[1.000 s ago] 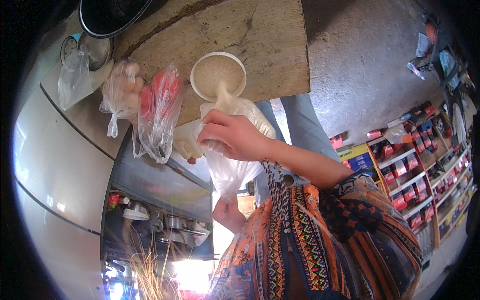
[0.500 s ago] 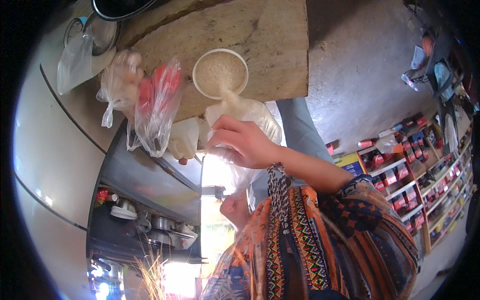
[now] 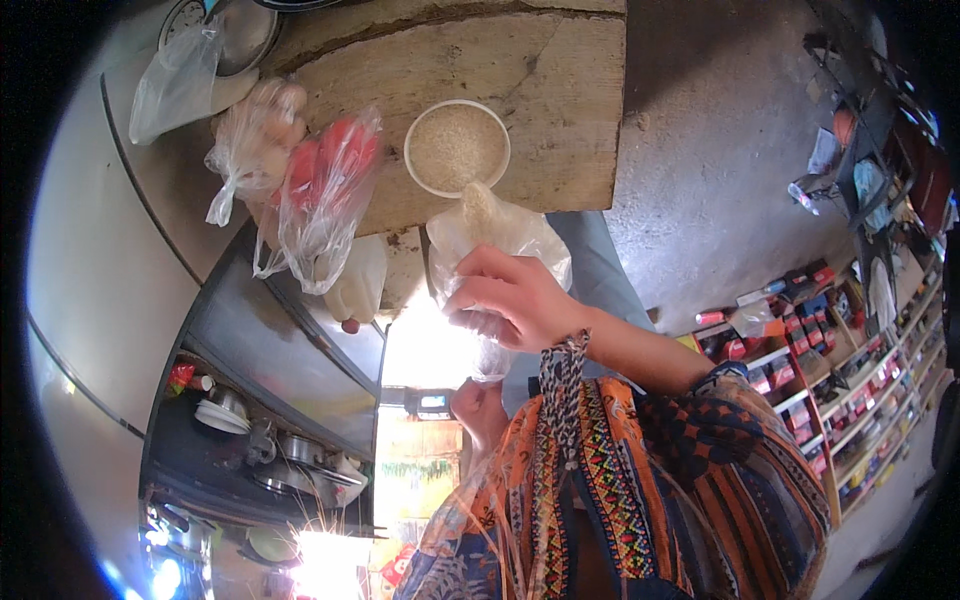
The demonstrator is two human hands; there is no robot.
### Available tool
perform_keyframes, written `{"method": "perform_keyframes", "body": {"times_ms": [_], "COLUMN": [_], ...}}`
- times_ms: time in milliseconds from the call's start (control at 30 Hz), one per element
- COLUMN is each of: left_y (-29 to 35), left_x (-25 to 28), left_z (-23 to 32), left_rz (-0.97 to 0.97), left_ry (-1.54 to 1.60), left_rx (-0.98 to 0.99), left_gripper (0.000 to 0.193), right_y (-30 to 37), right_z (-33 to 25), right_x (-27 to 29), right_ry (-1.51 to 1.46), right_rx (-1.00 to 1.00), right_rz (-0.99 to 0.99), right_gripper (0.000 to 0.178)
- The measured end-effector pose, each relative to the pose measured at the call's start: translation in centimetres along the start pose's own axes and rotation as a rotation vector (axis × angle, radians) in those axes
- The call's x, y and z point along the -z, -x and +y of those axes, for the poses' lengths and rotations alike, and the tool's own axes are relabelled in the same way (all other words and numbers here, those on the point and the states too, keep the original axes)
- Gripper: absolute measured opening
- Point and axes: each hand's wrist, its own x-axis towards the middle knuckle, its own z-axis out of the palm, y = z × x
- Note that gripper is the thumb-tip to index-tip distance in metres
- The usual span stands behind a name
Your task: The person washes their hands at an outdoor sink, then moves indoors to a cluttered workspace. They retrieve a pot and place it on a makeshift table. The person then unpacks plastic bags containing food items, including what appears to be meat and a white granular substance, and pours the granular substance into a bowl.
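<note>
A round white bowl [image 3: 412, 172] full of pale rice grains stands on the wooden table. In front of it, a clear plastic bag [image 3: 548, 240] tilts with its mouth close to the bowl's near rim, and some rice shows at that mouth. My right hand [image 3: 515, 295] is closed on the bag, gripping it below the mouth with bent fingers. Lower down, by the bag's bottom end, is my left hand [image 3: 480, 408]; its fingers are hidden, so its hold cannot be made out.
Left of the bowl lie a bag of red items [image 3: 325, 165] and a bag of round pale items [image 3: 262, 130]. A dial scale [image 3: 182, 25] sits at the far left. The wooden table [image 3: 570, 120] ends just right of the bowl. Stocked shelves [image 3: 830, 370] stand at right.
Rice was running from the bag into the bowl; now it sits at the bag's mouth near the rim. The view has shifted, and both hands remain at the bag.
</note>
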Motion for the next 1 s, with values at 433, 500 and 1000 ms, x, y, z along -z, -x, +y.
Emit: {"method": "perform_keyframes", "body": {"times_ms": [433, 500, 1000], "left_y": [0.1, 0.4, -3.6], "left_x": [-1.0, -0.8, -1.3], "left_z": [3.6, 4.2, 5.9], "left_rz": [0.067, 0.057, -0.061], "left_ry": [0.291, 0.307, 0.308], "left_rx": [0.007, -0.023, -0.4], "left_gripper": [0.007, 0.007, 0.018], "right_y": [0.9, 0.8, -4.8], "right_z": [-4.1, -5.1, -11.8], "right_x": [-0.6, -0.2, 2.5], "right_ry": [0.016, 0.04, 0.272], "right_rx": [0.143, 0.148, 0.277], "right_rz": [-0.155, -0.202, 0.057], "right_gripper": [0.023, 0.024, 0.012]}}
